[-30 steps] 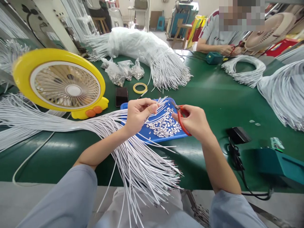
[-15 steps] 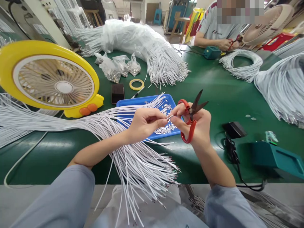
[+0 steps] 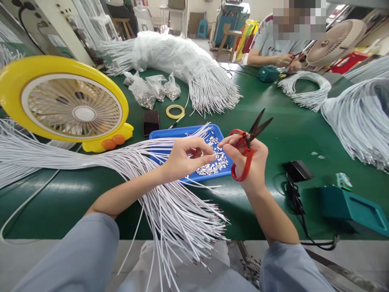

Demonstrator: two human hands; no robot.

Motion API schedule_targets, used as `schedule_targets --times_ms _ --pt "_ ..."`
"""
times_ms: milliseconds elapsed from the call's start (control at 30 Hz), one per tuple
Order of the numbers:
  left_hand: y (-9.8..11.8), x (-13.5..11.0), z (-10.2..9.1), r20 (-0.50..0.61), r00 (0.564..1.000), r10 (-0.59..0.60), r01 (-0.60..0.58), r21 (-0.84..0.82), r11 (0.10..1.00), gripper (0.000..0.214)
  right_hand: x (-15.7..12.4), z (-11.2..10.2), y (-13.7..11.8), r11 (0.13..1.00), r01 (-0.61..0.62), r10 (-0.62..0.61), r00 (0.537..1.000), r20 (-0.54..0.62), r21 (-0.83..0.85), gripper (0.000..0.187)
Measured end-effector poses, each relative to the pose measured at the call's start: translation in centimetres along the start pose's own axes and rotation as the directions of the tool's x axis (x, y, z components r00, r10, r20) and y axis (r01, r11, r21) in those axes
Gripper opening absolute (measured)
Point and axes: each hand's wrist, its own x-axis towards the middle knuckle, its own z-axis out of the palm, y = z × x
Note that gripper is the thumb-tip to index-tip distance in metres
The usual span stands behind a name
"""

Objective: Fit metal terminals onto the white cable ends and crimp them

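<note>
My left hand (image 3: 185, 157) pinches the end of one thin white wire above the blue tray (image 3: 170, 134). My right hand (image 3: 247, 160) holds red-handled scissors (image 3: 249, 140) with the dark blades pointing up and right; its fingertips meet the left hand's at the wire end, over the small metal terminals (image 3: 212, 166) heaped in the tray. A big bundle of white wires (image 3: 170, 202) runs from the left under my left forearm and fans out over the table's front edge.
A yellow fan (image 3: 65, 103) stands at left. Bags of terminals (image 3: 148, 91), a tape roll (image 3: 175, 111) and a black phone (image 3: 151, 121) lie behind the tray. A teal device (image 3: 352, 207) with black cable sits at right. Another person (image 3: 279, 46) works far right among wire bundles (image 3: 188, 65).
My right hand came up from the tray with the scissors, blades now pointing upward, and its fingertips joined the left hand's at a wire end. The left hand moved slightly right and down.
</note>
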Motion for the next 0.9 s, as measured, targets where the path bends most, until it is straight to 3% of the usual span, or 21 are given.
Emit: schedule_targets --times_ms 133,333,567,767,900 --pt "-0.3 0.1 0.0 -0.084 0.995 0.06 -0.059 0.012 0.998 0.018 -0.4 0.1 -0.4 1.0 0.025 -0.025 0.999 0.036 -0.015 0.012" --pt "-0.6 -0.1 0.0 -0.104 0.991 0.085 -0.076 0.092 0.993 0.019 -0.7 0.2 -0.6 0.995 0.053 -0.05 0.998 0.048 -0.082 0.019" --pt "-0.5 0.1 0.1 -0.088 0.996 -0.001 0.002 0.015 1.0 0.025 -0.5 0.3 -0.8 0.994 0.03 -0.029 1.0 0.012 -0.108 0.017" --pt "-0.6 0.6 -0.5 0.1 0.992 -0.079 0.092 -0.14 0.986 0.03 -0.1 -0.1 -0.2 1.0 -0.026 0.025 0.994 0.107 0.004 0.02" --pt "-0.4 0.4 -0.5 0.25 0.967 -0.043 0.067 -0.087 0.994 0.027 1.2 -0.8 0.9 0.97 0.018 -0.005 0.999 0.054 -0.243 0.012"
